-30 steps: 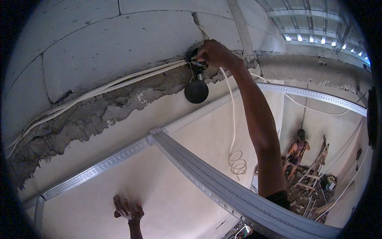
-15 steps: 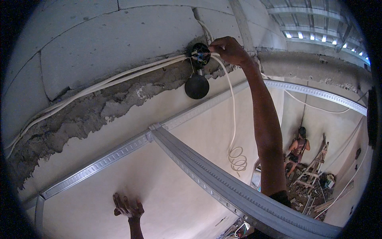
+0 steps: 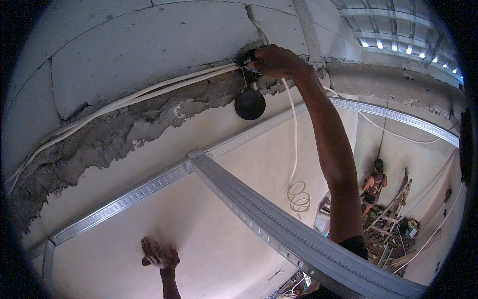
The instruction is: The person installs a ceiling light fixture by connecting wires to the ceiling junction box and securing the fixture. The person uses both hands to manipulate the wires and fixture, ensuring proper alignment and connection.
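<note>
High on the wall, my right hand (image 3: 277, 61) is closed at the mouth of a round black junction box (image 3: 245, 59). Its fingers pinch the electrical wires (image 3: 256, 72) there, and most of the box is hidden behind the hand. Below the box hangs a round black lid (image 3: 250, 104). A white cable (image 3: 295, 134) drops from beside my right hand and ends in loose coils (image 3: 298, 197). At the lower left, my left hand (image 3: 160, 255) lies open with fingers spread against the plastered wall (image 3: 109, 256); it holds nothing.
Two white cables (image 3: 144, 95) run left along the rough mortar strip. A metal channel (image 3: 124, 202) follows the wall, and a grey metal beam (image 3: 269, 224) crosses in front of me. Far below at right, a person (image 3: 374, 184) stands near a wooden trestle (image 3: 393, 209) and rubble.
My right hand has moved left and inward over the junction box, covering wires that showed before. The left hand stays in place on the wall.
</note>
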Motion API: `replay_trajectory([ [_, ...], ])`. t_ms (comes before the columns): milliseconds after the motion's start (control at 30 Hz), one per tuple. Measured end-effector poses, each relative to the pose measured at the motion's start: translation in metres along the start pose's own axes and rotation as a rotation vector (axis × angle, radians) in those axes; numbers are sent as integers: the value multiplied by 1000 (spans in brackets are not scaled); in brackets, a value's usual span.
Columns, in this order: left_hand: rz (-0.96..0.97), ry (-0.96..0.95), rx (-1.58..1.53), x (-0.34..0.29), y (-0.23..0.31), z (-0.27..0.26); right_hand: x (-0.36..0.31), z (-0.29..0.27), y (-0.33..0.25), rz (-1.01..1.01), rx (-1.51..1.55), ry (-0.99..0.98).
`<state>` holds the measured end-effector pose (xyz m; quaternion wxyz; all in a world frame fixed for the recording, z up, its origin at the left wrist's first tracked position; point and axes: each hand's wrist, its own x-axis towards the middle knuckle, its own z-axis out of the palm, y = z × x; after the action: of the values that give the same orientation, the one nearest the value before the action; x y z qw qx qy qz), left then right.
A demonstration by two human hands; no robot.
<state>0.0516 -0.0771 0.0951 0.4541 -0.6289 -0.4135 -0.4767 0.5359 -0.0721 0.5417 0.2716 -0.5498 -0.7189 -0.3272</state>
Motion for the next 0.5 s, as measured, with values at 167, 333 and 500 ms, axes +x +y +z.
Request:
replay_trajectory([
  [167,59,45,-25,6,2,6,1,16,27,-51,-139,26],
  [333,47,86,-34,9,2,0,5,19,19,52,-94,43],
  [500,15,70,-19,7,2,1,4,15,10,200,-160,72],
])
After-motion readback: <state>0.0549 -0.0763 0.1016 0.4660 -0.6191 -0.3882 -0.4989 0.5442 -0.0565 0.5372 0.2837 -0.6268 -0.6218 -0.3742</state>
